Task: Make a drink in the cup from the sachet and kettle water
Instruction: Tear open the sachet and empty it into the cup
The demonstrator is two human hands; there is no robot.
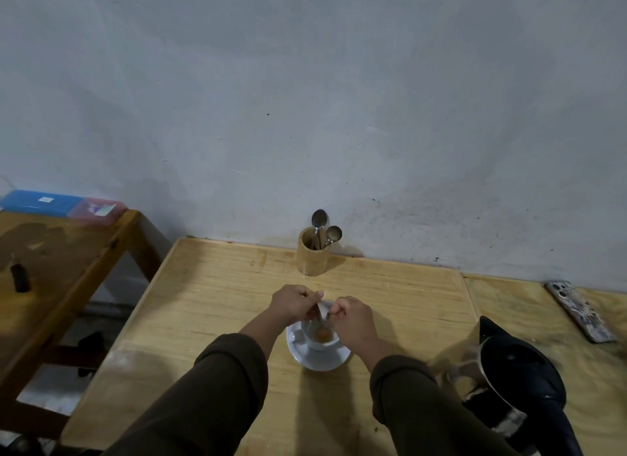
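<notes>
Both hands, left [294, 302] and right [349, 314], pinch a sachet [322, 308] over the white cup [322, 337] at tabletop centre. Brown powder is in; water likely remains. The kettle [519, 381] waits at four o'clock.

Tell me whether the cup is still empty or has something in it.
Not empty. The white cup on the saucer shows a brownish-orange patch at its bottom, below the sachet held over it. Whether that is powder or liquid is unclear.

Dim, soft light; wide-angle bending and blur at edges.
</notes>
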